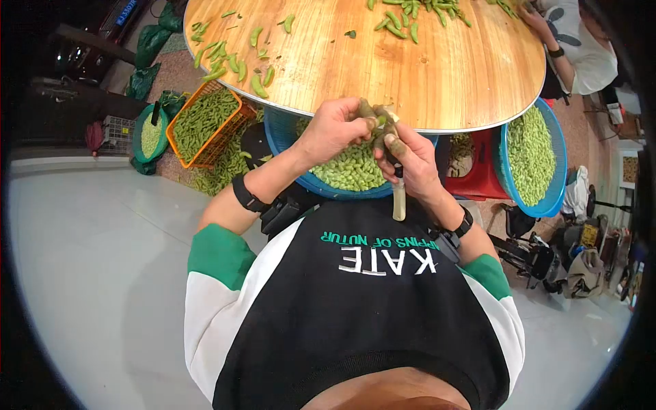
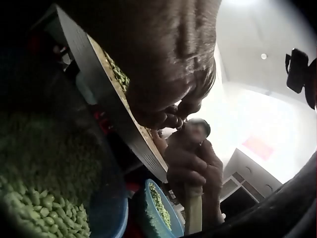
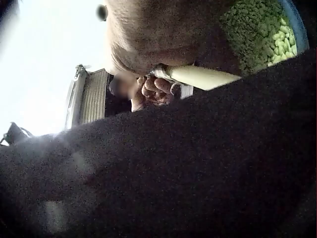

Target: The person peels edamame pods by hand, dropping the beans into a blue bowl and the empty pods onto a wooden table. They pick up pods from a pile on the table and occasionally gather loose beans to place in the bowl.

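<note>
The work in hand was judged to be the shelling of a green soybean pod [image 1: 381, 121], held between the two hands just beyond the near edge of a round wooden table [image 1: 328, 68] and above a blue basin [image 1: 326, 191] of shelled beans [image 1: 352, 174]. For a sound result, in this inspector's judgement, the pod should be steadied close to its seam, split with light pressure so that the beans are not bruised, and kept over the basin so that none drop to the floor; the working end of the tool should be kept clear of the opposite thumb. The left hand [image 1: 333, 131] was found with thumb and fingers drawn in, apparently pinching the pod, most of which was hidden by fingertips. The right hand [image 1: 413, 160] had its fingers curled round a pale-handled tool [image 1: 399, 203], the handle pointing down toward the body; its working end could not be made out. The fingertips of both hands met or nearly met; actual contact could not be confirmed. Loose pods [image 1: 259, 85] lay on the table, and an orange crate [image 1: 238, 109] of pods stood to the left.
</note>
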A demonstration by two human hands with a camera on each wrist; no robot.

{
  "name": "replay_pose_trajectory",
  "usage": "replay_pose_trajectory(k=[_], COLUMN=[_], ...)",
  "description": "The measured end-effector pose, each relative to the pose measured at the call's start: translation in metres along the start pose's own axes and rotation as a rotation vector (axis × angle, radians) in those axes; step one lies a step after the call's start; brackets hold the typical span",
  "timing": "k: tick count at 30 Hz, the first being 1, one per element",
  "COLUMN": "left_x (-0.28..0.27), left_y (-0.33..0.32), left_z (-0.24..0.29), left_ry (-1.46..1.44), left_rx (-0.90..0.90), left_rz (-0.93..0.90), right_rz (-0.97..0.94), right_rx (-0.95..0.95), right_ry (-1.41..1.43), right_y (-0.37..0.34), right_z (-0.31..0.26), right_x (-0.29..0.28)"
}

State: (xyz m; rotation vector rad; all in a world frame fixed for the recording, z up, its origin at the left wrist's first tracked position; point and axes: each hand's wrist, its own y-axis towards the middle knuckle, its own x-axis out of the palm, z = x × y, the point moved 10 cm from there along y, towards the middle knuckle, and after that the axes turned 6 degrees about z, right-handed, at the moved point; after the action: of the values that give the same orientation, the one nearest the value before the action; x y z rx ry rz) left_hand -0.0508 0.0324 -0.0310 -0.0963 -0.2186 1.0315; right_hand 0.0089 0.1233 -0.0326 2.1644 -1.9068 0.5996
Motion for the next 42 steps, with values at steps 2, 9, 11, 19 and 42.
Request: replay_pose_trajectory(k=[2, 9, 11, 19, 42], left_x=[0.0, 0.004, 0.002, 0.019, -0.045], left_y=[0.001, -0.002, -0.002, -0.003, -0.038], left_z=[0.001, 0.015, 0.013, -0.015, 0.013], left_ry=[-0.012, -0.06, -0.05, -0.581, 0.517], left_rx=[0.023, 0.109, 0.115, -0.282, -0.104], left_rz=[0.001, 0.004, -0.006, -0.081, -0.142], right_rz=[-0.007, 0.006, 0.012, -0.053, -0.158], right_rx=[0.005, 0.016, 0.012, -0.032, -0.641], right_ry=[0.007, 0.039, 0.01, -0.103, -0.898], right_y=[-0.001, -0.002, -0.001, 0.001, 0.001], right_z=[-0.001, -0.004, -0.004, -0.006, -0.037], right_x=[0.001, -0.002, -0.004, -0.008, 0.014])
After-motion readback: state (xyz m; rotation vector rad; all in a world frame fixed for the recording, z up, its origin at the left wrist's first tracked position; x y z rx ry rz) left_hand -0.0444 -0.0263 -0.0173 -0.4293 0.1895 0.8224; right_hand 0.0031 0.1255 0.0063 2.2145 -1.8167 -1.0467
